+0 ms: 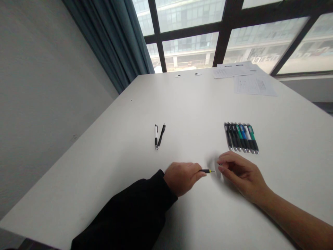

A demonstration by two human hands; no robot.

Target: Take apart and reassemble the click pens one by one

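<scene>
My left hand (183,177), coming out of a black sleeve, is closed around a pen (206,171). Most of that pen is hidden in the fist; its dark front part, a yellow band and a thin bare point stick out to the right. Facing the point, my right hand (240,175) pinches thumb and forefinger together a short gap away. Between those fingertips is something small, too tiny to make out. Beyond the right hand lies a row of several click pens (241,137), side by side, with black, green, blue and white barrels.
Farther left on the white table (192,107) lie a white pen (156,136) and a black pen (161,136), their metal tips close together. Printed papers (255,85) rest at the far right, before the window. A blue curtain (114,38) hangs at the left beside the wall.
</scene>
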